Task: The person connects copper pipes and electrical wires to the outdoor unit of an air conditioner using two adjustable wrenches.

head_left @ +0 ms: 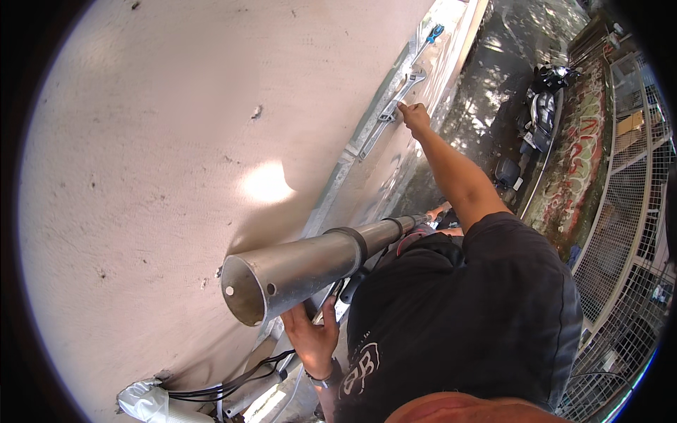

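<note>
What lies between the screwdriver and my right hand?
In the head view, a silver wrench lies between the screwdriver and your right hand.

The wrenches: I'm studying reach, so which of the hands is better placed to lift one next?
Probably the right hand: it is right at the wrenches. The left hand is farther off, at the near end of the pipe.

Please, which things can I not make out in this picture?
In the head view:
- Left hand: fingertips, hidden behind the metal tube.
- Right hand: whether it grips or only touches the wrenches; its fingers hide the contact.
- Tube's far end: too small, near the dark shirt.
- Whatever lies under the white wrapping.
</note>
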